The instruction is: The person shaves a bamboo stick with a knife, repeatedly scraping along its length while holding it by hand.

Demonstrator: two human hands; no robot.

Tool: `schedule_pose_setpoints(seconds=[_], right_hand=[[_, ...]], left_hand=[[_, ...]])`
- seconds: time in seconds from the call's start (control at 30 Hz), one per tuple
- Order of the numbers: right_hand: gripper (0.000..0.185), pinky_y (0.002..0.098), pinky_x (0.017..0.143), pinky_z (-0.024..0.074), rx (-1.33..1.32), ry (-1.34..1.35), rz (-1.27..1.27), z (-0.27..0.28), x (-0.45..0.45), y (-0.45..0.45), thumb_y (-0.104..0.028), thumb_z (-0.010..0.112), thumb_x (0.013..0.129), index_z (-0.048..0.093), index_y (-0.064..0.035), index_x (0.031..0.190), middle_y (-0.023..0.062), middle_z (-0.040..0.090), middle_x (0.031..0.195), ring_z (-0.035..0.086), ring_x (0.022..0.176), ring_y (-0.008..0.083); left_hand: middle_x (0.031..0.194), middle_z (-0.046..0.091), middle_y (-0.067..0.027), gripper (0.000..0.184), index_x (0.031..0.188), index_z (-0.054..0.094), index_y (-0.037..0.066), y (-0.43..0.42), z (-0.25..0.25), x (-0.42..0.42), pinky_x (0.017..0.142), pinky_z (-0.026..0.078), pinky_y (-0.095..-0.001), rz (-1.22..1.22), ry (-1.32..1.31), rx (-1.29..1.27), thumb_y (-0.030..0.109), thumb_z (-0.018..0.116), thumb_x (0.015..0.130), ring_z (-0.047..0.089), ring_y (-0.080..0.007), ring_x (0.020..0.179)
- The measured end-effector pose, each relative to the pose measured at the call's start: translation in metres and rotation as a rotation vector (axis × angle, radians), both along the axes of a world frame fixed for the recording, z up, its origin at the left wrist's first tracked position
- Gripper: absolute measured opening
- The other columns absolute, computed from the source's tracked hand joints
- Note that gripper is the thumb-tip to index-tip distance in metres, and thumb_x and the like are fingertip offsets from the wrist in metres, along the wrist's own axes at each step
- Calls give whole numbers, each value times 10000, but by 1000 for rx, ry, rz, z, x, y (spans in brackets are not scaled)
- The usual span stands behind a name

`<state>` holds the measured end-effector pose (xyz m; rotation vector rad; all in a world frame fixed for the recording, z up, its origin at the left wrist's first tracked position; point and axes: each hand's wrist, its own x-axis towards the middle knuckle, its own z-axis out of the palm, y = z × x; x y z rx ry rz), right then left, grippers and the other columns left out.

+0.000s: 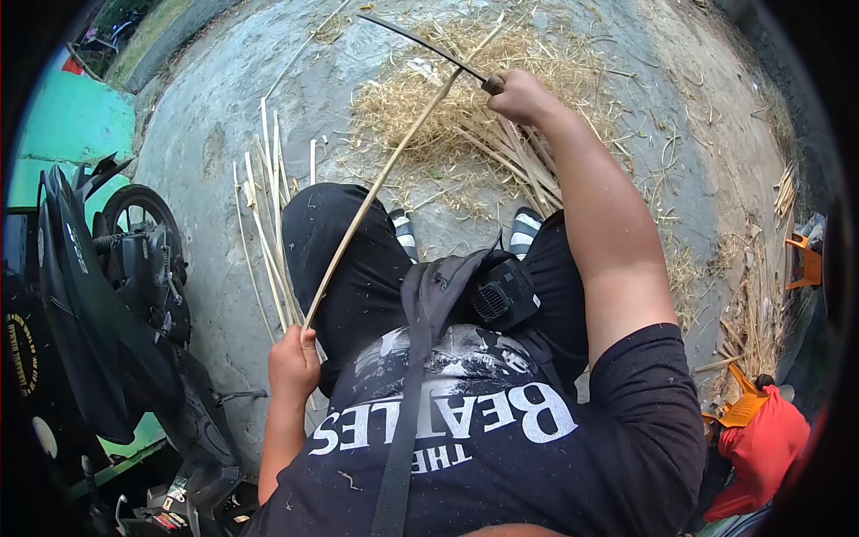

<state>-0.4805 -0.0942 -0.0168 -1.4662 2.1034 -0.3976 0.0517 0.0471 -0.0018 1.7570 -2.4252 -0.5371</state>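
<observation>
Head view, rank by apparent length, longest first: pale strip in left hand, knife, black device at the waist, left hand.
1. Pale strip
2. Knife
Below those, unranked: black device and left hand look alike; differing nearness to the camera leaves it unsure.

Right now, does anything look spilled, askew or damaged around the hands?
Pale, straw-coloured shavings look spilled: they are strewn loosely and unevenly over the grey concrete floor, below the right hand and its dark, narrow-bladed knife. Nothing else clearly stands out.

Daylight covers grey concrete ground (210,242); green-painted surface (76,125) at left.
</observation>
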Motion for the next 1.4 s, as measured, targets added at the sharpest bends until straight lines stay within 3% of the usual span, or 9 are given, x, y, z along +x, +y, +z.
schedule_pose_setpoints(seconds=[0.17, 0.3, 0.47, 0.67, 0.8, 0.93, 1.07, 1.2, 1.4], right_hand=[[309, 434, 905, 578, 15, 221, 192, 10, 30, 10, -144, 638, 861, 757, -188, 1143, 115, 756, 1048, 721, 1045, 303], [286, 437, 883, 584, -19, 325, 244, 32, 30, 21, -165, 663, 852, 768, -228, 1111, 82, 755, 1029, 723, 1010, 293], [232, 447, 830, 571, -199, -8, -84, 9, -12, 20, -198, 658, 872, 737, -121, 1075, 135, 749, 975, 726, 949, 308], [299, 440, 823, 564, -144, 319, 263, 42, 17, 22, -189, 636, 907, 741, -102, 1173, 145, 750, 975, 728, 945, 282], [298, 426, 804, 553, -87, -129, -154, -4, -27, 3, -180, 652, 890, 742, -103, 1164, 131, 749, 965, 716, 914, 253], [292, 421, 818, 562, -91, -42, -132, -2, -24, 6, -168, 658, 868, 740, -109, 1142, 134, 754, 966, 727, 921, 274], [268, 410, 843, 570, -183, 265, 154, 15, -7, 14, -166, 667, 871, 742, -120, 1124, 121, 756, 977, 724, 923, 283], [305, 416, 890, 561, -127, -4, -209, -3, -43, 18, -225, 649, 902, 740, -118, 1172, 133, 755, 1051, 716, 992, 261], [362, 419, 875, 566, -149, -12, -292, -5, -43, 14, -170, 675, 858, 736, -112, 1210, 148, 753, 1029, 724, 965, 260]], left_hand=[[682, 598, -254, 460, 827, 540, 24, -3, 22, -4, 588, 447, -572, -6, -66, 5, 405, 518, 1084, 607, -524, 687], [653, 555, -260, 497, 814, 513, 10, -5, -2, 3, 564, 419, -550, -33, 35, -19, 414, 481, 1102, 578, -526, 655], [679, 572, -269, 479, 820, 507, 20, -4, -11, 3, 574, 427, -568, -4, 49, 14, 413, 494, 1093, 588, -541, 693], [683, 577, -266, 486, 813, 503, 25, -4, -17, 8, 576, 435, -566, -23, 66, -18, 424, 493, 1092, 592, -539, 692], [684, 587, -259, 478, 824, 510, 29, -1, -21, 7, 580, 444, -570, -10, 48, -70, 428, 504, 1086, 599, -533, 690], [691, 595, -258, 462, 837, 517, 32, -2, -11, 6, 581, 448, -578, -27, -3, -86, 423, 514, 1082, 605, -530, 690], [671, 561, -258, 495, 833, 514, 15, -2, -16, 7, 575, 426, -544, -29, 31, -73, 433, 486, 1098, 590, -525, 684], [678, 571, -264, 490, 839, 515, 16, -5, -14, 5, 581, 435, -552, -23, 29, -57, 432, 489, 1096, 596, -529, 700], [647, 562, -231, 524, 838, 527, 3, -15, 17, 9, 566, 435, -497, -47, 84, 140, 452, 473, 1103, 583, -473, 625]])
